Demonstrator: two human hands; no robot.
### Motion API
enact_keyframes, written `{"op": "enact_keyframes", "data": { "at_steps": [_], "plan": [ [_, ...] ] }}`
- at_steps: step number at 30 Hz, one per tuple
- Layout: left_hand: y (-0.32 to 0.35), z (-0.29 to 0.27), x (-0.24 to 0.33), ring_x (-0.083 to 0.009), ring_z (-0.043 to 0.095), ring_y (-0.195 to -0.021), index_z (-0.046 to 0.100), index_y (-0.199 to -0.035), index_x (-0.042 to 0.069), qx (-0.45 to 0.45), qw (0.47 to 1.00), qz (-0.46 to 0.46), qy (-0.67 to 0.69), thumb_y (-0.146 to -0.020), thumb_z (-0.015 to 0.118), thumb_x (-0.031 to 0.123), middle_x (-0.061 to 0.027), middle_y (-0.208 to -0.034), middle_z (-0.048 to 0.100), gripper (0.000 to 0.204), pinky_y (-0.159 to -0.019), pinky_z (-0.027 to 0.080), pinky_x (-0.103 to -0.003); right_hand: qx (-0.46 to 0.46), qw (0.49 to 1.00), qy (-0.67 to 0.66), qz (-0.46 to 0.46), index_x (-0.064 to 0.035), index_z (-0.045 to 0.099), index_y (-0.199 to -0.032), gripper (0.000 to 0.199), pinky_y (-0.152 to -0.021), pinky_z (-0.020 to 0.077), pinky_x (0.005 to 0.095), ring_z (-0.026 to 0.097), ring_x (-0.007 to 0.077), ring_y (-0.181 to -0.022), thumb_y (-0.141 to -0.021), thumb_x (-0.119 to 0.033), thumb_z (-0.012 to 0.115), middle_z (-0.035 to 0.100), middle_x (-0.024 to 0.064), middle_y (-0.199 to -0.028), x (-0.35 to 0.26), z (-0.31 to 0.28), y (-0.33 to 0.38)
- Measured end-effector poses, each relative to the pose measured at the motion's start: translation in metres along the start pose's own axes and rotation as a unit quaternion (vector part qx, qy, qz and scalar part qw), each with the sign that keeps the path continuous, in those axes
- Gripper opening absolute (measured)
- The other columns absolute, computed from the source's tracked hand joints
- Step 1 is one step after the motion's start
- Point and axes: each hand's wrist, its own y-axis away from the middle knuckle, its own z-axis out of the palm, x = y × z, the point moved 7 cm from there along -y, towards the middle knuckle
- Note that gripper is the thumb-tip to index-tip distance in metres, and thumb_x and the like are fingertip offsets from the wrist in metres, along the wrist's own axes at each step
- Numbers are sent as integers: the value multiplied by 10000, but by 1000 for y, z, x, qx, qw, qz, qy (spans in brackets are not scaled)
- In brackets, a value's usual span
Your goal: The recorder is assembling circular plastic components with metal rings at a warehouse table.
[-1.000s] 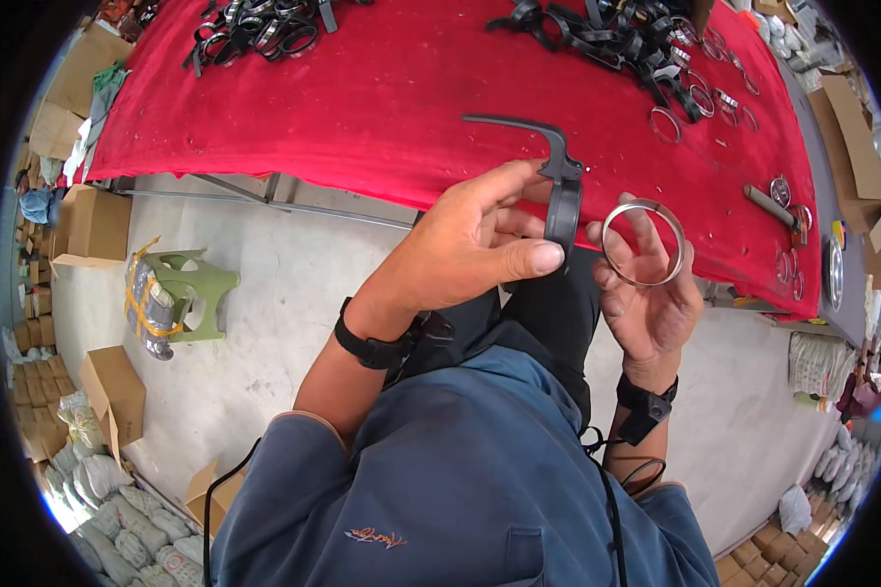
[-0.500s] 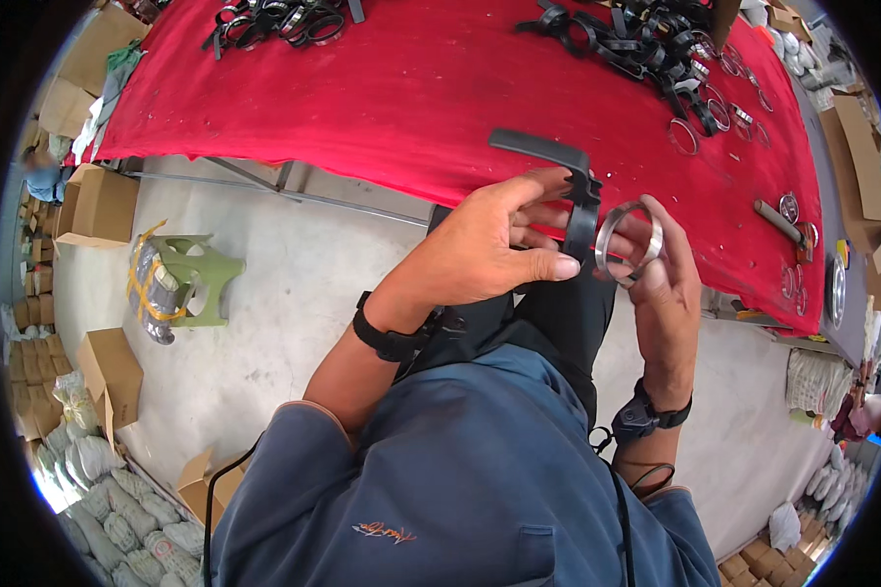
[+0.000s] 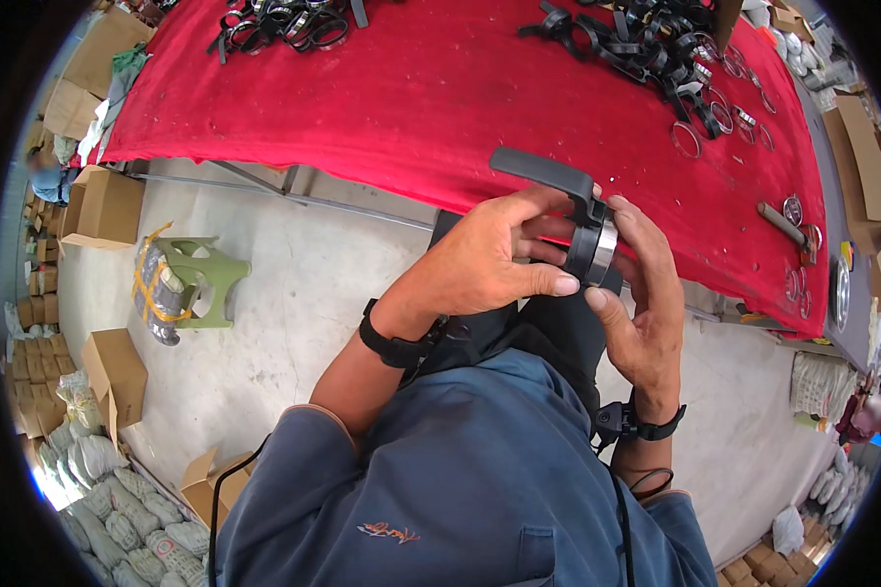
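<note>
My left hand point(image 3: 485, 256) is closed around a black plastic ring with a long flat handle point(image 3: 546, 174), the handle pointing up and left. A shiny metal ring point(image 3: 606, 248) sits against the right side of the black ring, the two lined up and touching. My right hand point(image 3: 648, 328) curves round the metal ring, thumb at its lower edge and fingertips at its top. Both parts are held in the air by the near edge of the red-covered table point(image 3: 382, 117). How far the metal ring sits into the black one cannot be seen.
Black handled rings point(image 3: 636, 49) lie heaped at the far right, with loose metal rings point(image 3: 686, 140) beside them. Another black pile point(image 3: 289, 22) is at the far left. A hammer point(image 3: 785, 225) lies near the right edge. On the floor stand a green stool point(image 3: 220, 279) and cardboard boxes point(image 3: 108, 210).
My right hand has moved left and brought the metal ring against the black ring; a gap was between them before. My left hand keeps its hold.
</note>
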Motion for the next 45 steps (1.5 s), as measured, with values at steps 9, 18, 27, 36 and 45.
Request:
{"op": "enact_keyframes", "data": {
  "at_steps": [9,18,27,36,45],
  "plan": [
    [-4,5,2,-279,600,-1403,486,-1572,-14,-7,1000,14,3,-857,854,-6,-158,-1536,583,805,-1126,559,-423,17,1000,-13,-4,-39,592,-1502,656,-1098,585,473,586,381,-1418,-901,-117,841,528,228,-1577,2,-2,3],
    [-17,-1,-12,-267,556,-1443,441,-1588,-55,-43,992,-45,105,-861,869,19,-155,-1535,573,846,-1166,517,-423,92,986,-127,61,26,557,-1519,582,-1091,567,423,620,306,-1359,-1033,-230,749,590,201,-1515,10,-1,3],
    [-14,10,-15,-281,641,-1357,440,-1603,-46,-130,984,-38,115,-1041,750,307,-160,-1499,606,733,-1080,583,-426,77,959,-211,171,51,673,-1323,409,-1003,534,318,691,165,-1110,-1144,-307,592,751,102,-1176,42,-3,-9],
    [-22,-9,-31,-141,645,-773,655,-915,12,254,945,38,-202,-1174,431,504,-69,-809,657,599,-642,494,-379,148,969,-132,147,46,636,-1276,344,-965,548,312,665,150,-1086,-1061,-204,735,711,96,-1159,42,2,2],
    [-14,35,8,-404,568,-624,584,-783,1,265,860,227,-372,-1106,591,190,-187,-711,548,374,-569,439,-463,284,942,-114,133,-66,575,-832,517,-584,414,245,501,48,-683,-1178,-438,482,531,-37,-750,53,-1,0]
  ]
}}
